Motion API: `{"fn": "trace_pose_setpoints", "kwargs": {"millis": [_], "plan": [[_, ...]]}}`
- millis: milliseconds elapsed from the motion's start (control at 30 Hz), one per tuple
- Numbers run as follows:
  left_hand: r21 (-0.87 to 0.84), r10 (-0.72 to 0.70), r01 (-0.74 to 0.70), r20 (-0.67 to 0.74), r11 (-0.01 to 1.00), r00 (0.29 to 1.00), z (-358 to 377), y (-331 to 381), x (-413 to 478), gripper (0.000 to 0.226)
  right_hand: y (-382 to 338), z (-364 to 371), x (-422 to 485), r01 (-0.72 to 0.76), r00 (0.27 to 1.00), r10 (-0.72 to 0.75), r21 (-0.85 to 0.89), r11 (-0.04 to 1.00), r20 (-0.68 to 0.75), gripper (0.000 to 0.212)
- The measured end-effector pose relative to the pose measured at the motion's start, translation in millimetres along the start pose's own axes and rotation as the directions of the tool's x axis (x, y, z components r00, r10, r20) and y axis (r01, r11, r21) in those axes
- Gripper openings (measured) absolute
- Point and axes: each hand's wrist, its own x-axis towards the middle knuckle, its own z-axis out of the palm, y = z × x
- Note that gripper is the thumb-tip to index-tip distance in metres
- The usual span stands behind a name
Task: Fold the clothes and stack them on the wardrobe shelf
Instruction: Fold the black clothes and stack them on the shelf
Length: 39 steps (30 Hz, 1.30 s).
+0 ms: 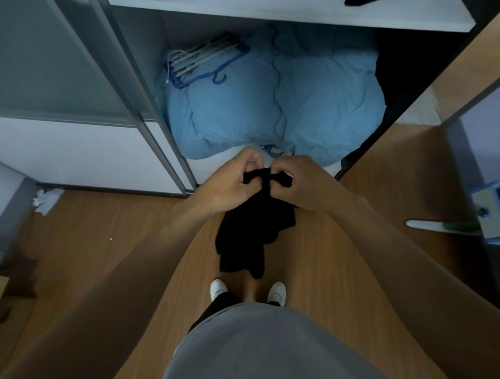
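A black garment [251, 232] hangs bunched in front of me, above the wooden floor. My left hand [232, 184] and my right hand [303, 181] both pinch its top edge, close together, at the foot of the open wardrobe. The white wardrobe shelf [297, 16] runs across the top of the view, with a dark item [357, 2] showing at its far edge. The garment's lower part dangles loose towards my white shoes.
A blue duvet [270, 102] fills the wardrobe bottom, with a bundle of hangers [205, 59] on it. A sliding glass door [54, 67] stands at the left. Crumpled white paper [46, 200] lies on the floor [108, 230]. A wooden panel [433, 162] stands right.
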Motion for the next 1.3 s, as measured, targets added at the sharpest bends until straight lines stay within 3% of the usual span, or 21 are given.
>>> {"fn": "trace_pose_setpoints", "kwargs": {"millis": [167, 333, 467, 567, 767, 1100, 1300], "plan": [[0.192, 0.094, -0.089, -0.017, 0.977, 0.995, -4.6, -3.8, -3.1, 0.012, 1.2, -1.7, 5.5, 0.043, 0.999, -0.043, -0.019, 0.999, -0.031, 0.008], [0.165, 0.14, -0.122, -0.099, 0.979, 0.985, -10.6, -7.4, 1.3, 0.009, 5.7, 9.7, 10.2, -0.04, 0.998, 0.04, 0.002, 0.999, 0.041, 0.028], [0.166, 0.128, -0.11, -0.099, 0.98, 0.987, -13.2, -13.5, 3.5, 0.011, 0.9, 11.9, 15.6, -0.052, 0.994, 0.058, 0.057, 0.997, -0.098, 0.02], [0.195, 0.134, -0.112, -0.099, 0.974, 0.986, -14.3, -22.0, 3.6, 0.013, -1.5, 11.1, 18.9, -0.057, 0.995, 0.054, -0.039, 0.998, -0.083, 0.019], [0.31, 0.208, -0.18, -0.059, 0.934, 0.976, -14.0, -30.7, 7.5, 0.011, -15.0, -0.4, 29.3, -0.042, 0.995, 0.041, -0.005, 0.999, -0.096, 0.017], [0.276, -0.041, 0.005, 0.123, 0.961, 0.992, 1.3, -84.3, 15.4, 0.012, -29.6, -19.7, 33.8, 0.009, 0.978, -0.009, -0.001, 1.0, -0.208, 0.015], [0.193, -0.225, 0.229, -0.043, 0.954, 0.974, 13.2, -108.7, 8.8, 0.013, -17.8, -27.1, 26.4, -0.03, 0.996, 0.029, -0.009, 1.0, -0.081, 0.015]]}}
